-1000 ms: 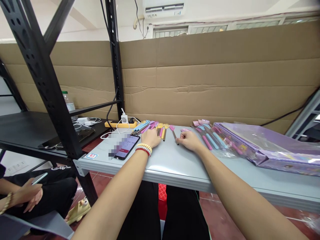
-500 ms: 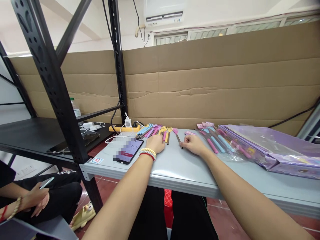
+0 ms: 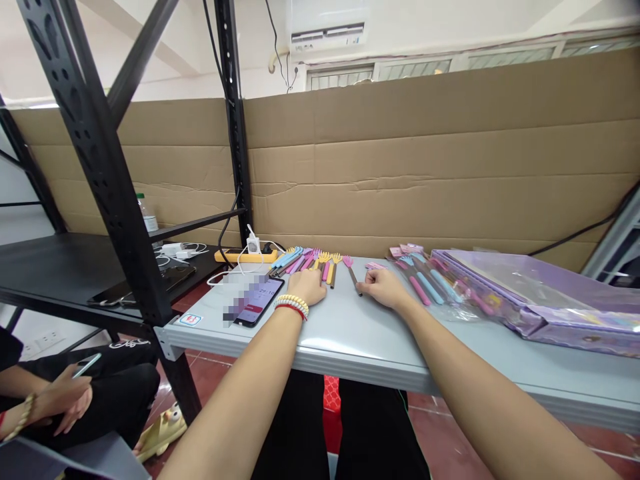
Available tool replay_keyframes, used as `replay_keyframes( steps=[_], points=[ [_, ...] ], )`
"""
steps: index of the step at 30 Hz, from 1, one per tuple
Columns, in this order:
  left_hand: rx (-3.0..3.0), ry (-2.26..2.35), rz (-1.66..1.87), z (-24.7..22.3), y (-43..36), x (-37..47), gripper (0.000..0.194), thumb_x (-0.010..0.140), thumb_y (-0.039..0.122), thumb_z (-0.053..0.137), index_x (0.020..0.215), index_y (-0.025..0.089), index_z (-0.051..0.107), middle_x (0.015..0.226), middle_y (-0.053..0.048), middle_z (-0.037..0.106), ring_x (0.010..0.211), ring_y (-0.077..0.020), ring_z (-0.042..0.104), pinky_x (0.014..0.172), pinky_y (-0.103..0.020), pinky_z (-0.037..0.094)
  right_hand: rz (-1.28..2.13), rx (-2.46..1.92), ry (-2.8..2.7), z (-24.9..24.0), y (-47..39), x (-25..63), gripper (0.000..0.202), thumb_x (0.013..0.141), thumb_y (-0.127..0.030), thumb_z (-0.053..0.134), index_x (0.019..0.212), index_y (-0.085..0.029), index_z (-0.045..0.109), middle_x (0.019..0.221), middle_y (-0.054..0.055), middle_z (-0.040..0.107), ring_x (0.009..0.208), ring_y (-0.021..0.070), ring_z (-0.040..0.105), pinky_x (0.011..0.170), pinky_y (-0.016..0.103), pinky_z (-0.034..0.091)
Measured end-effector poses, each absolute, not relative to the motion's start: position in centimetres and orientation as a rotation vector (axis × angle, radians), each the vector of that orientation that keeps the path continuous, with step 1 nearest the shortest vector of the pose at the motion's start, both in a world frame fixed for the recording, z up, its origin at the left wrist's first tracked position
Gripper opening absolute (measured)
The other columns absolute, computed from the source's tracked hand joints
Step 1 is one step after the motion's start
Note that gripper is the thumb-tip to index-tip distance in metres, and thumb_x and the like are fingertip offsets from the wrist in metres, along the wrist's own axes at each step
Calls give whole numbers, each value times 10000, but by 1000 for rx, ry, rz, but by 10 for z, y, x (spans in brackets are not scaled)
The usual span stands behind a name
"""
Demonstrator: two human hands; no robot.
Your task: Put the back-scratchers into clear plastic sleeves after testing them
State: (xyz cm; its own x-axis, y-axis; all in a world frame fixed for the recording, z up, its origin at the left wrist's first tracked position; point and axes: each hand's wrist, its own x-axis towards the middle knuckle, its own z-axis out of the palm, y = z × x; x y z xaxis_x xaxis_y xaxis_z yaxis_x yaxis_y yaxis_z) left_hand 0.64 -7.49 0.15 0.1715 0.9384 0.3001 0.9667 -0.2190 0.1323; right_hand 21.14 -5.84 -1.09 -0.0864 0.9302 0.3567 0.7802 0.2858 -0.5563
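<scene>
My left hand (image 3: 307, 287) rests on the grey table (image 3: 345, 337), at the near ends of a row of small forks (image 3: 303, 259) in blue, pink, purple and yellow. Its fingers point away from the camera and are partly hidden, so a grip cannot be made out. My right hand (image 3: 381, 287) is closed, its fingertips pinching the dark handle end of a pink-headed fork (image 3: 350, 267) that lies on the table. Beyond the right hand is a small pink piece (image 3: 375, 265). Packaged forks (image 3: 425, 277) in clear plastic lie to its right.
A phone (image 3: 257, 300) lies left of my left hand. Behind it are a yellow power strip (image 3: 240, 256) and white cables. A purple folder (image 3: 540, 293) covers the right side. A black shelf post (image 3: 110, 180) stands left, near a seated person's hand (image 3: 65, 397) holding a phone.
The whole view has shifted slightly. Both hands and the forks stay in nearly the same places on the table.
</scene>
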Motion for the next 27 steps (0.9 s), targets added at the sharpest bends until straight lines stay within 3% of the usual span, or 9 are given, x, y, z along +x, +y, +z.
replay_keyframes(
  steps=[27],
  points=[
    [-2412,-1976,-615,-5,-68,3,228,770,260,522,939,170,647,995,-122,670,942,-235,626,842,-339,480,262,-1508,-1894,-12,-57,212,235,595,-294,587,482,-208,401,471,-35,424,503,117,395,488,247,251]
  ],
)
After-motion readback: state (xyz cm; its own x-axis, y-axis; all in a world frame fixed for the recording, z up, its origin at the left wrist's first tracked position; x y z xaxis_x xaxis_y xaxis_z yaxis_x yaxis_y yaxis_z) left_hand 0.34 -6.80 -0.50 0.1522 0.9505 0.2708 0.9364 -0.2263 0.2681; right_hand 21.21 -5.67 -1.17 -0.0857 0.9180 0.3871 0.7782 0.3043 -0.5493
